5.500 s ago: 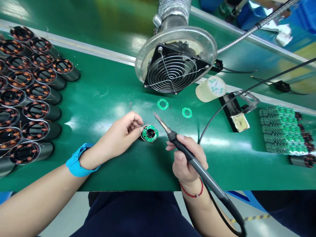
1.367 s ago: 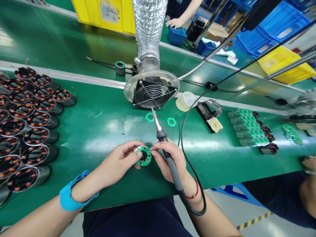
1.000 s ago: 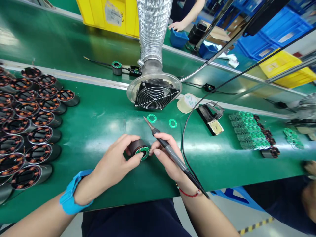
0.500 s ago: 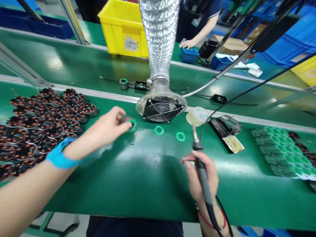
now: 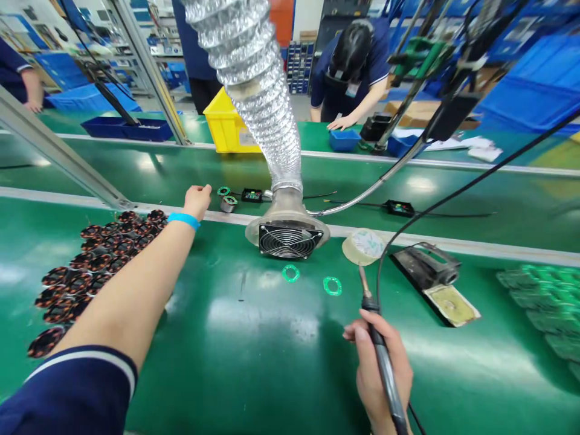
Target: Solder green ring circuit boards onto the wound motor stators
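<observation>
My left hand [image 5: 198, 202], with a blue band [image 5: 184, 220] at its wrist, reaches over the back rail. Its fingers are curled in and nothing shows in them. Just to its right, a wire-wound motor core with a green ring board [image 5: 229, 204] rests at the rail, apart from the fingers. Another green-topped core [image 5: 223, 191] lies right behind it. My right hand [image 5: 383, 368] grips a soldering iron [image 5: 379, 344], tip pointing up, below a round pale block [image 5: 364, 246]. Two green ring boards [image 5: 290, 273] [image 5: 332, 286] lie flat on the bench.
A fan hood [image 5: 290, 240] on a foil duct hangs over the bench. Several motor cores [image 5: 97, 254] cover the left side. An iron stand [image 5: 426, 264] with a sponge and stacked green boards [image 5: 544, 302] are right. Small black boxes [image 5: 252, 195] lie behind the rail; a co-worker [image 5: 351, 72] stands beyond.
My left hand has moved away to the back rail and let go of the motor core it held. The head view has tilted up. My right hand still holds the soldering iron.
</observation>
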Tool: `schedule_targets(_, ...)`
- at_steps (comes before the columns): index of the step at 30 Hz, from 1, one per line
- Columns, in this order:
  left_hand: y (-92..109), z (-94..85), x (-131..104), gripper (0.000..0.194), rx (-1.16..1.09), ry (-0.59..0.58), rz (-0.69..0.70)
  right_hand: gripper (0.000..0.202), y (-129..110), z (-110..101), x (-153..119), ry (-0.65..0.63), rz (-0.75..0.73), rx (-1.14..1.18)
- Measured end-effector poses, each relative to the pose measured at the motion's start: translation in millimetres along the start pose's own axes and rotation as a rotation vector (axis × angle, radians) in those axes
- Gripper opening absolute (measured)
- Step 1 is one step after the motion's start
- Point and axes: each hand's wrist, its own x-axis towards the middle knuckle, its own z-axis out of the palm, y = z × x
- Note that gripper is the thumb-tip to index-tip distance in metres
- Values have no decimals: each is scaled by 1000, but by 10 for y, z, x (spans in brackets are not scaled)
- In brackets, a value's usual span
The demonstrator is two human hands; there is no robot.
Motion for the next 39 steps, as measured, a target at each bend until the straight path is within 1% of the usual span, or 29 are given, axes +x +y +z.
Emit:
schedule_targets(2, -145, -260, -100, 28, 13, -24, 42, 18, -20, -13, -16, -26, 40, 23)
schedule_targets(4, -340, -566, -274, 29, 77, -96, 118, 21, -56, -12, -31, -49, 76, 72)
schedule_targets(5, -440, -710, -372, 30, 136, -152, 173, 23, -79, -5, -37, -60, 94, 101)
schedule_targets(6, -529, -830, -464, 32, 266, -223, 279, 24, -105, 7, -43, -69, 106, 131)
schedule_targets(7, -599, -913, -540, 34, 377, -264, 360, 24, -131, 24, -48, -78, 114, 156)
schedule_targets(8, -643, -950, -591, 37, 451, -281, 411, 23, -155, 44, -55, -86, 114, 173)
schedule_targets(9, -655, -936, -613, 40, 502, -278, 451, 22, -175, 66, -63, -90, 102, 179)
schedule_targets(10, -633, -873, -604, 42, 526, -256, 478, 20, -187, 88, -73, -91, 73, 177)
schedule_targets(11, -580, -768, -567, 45, 542, -232, 510, 19, -191, 108, -86, -92, 31, 167)
schedule_targets(14, -302, -327, -364, 53, 596, -203, 649, 18, -156, 138, -131, -114, -94, 83)
schedule_targets(15, -199, -184, -294, 53, 619, -207, 683, 19, -130, 135, -145, -127, -103, 36)
schedule_targets(17, -34, 34, -179, 43, 673, -215, 715, 26, -66, 112, -159, -126, -45, -64)
schedule_targets(19, 35, 132, -95, 31, 729, -210, 715, 34, 11, 77, -146, -87, 60, -128)
schedule_targets(21, -5, 117, -22, 29, 775, -183, 699, 39, 88, 41, -111, -66, 112, -133)
schedule_targets(23, -122, 31, 49, 31, 810, -145, 665, 40, 145, 23, -72, -82, 101, -107)
schedule_targets(25, -262, -72, 111, 32, 833, -108, 602, 39, 163, 39, -54, -124, 87, -77)
schedule_targets(27, -367, -150, 163, 34, 845, -74, 522, 40, 140, 85, -66, -136, 103, -67)
schedule_targets(29, -402, -197, 207, 34, 841, -44, 452, 41, 94, 136, -95, -124, 129, -70)
schedule_targets(32, -347, -284, 241, 34, 817, -15, 405, 45, 41, 163, -117, -111, 150, -81)
schedule_targets(34, -313, -399, 215, 34, 803, -13, 422, 46, 33, 142, -102, -99, 171, -89)
schedule_targets(36, -345, -552, 126, 33, 806, -37, 469, 45, 46, 109, -76, -63, 201, -72)
schedule_targets(39, -539, -771, -148, 27, 849, -133, 541, 38, 90, 79, -47, -70, 176, 15)
